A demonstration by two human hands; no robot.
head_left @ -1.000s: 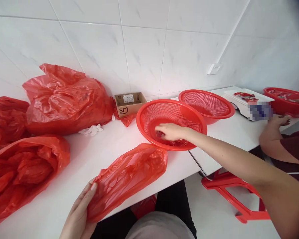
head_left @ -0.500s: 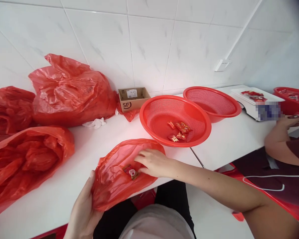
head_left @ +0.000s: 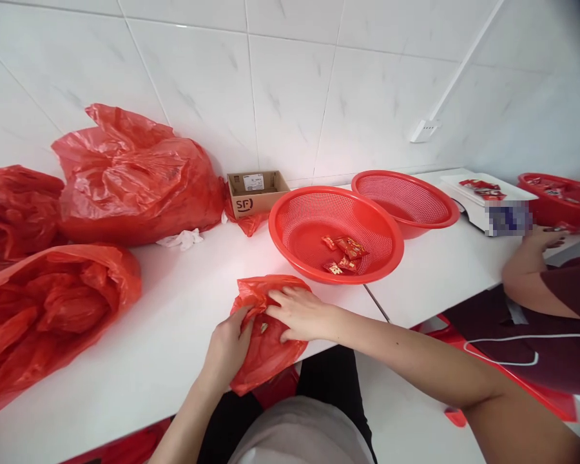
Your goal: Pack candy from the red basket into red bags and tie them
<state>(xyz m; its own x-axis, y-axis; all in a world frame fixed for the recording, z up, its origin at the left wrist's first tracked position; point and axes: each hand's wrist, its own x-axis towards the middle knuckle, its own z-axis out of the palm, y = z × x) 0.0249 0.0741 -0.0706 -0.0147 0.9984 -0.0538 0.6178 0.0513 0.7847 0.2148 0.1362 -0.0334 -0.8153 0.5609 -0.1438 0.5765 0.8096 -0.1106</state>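
My left hand (head_left: pixel 228 345) is closed on the bunched left rim of a thin red plastic bag (head_left: pixel 265 361) at the table's front edge. On the bag's right side rests my right hand (head_left: pixel 302 314), its fingers curled into the plastic close to my left fingertips. A small pale patch of a wrapped packet (head_left: pixel 264 328) shows between the hands; the plastic covers the rest of it. Just behind the bag stands a red perforated basket (head_left: pixel 290 241) with several small red snack packets (head_left: pixel 350 247) on its bottom.
A second red basket (head_left: pixel 406 193) stands behind. At left are a big full red bag (head_left: pixel 140 187) and an open one (head_left: pixel 120 258). A small carton (head_left: pixel 256 205) is near the wall. To the right, a co-worker's arm (head_left: pixel 524 264) is near a scale (head_left: pixel 488 187) holding packets.
My left hand has moved right and drawn the bag's left side in towards my right hand. The bag is narrower and bunched, and its packet is mostly covered. My right hand has barely moved.
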